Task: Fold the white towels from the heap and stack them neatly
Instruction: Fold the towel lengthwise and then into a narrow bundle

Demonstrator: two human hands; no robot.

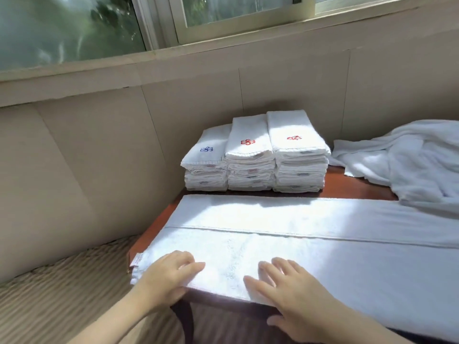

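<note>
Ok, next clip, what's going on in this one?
A person is working on a long white towel spread across a wooden table. The right hand lies flat on its near edge. The left hand sits on the near left corner, fingers bent, grip unclear. Three stacks of folded towels stand at the back by the wall, and the unfolded heap lies to the right.

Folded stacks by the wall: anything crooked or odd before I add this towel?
Nothing serious. The left stack is lowest, and its top towel slopes and overhangs on the left. Its emblem is blue; the middle stack and right stack show red.
</note>
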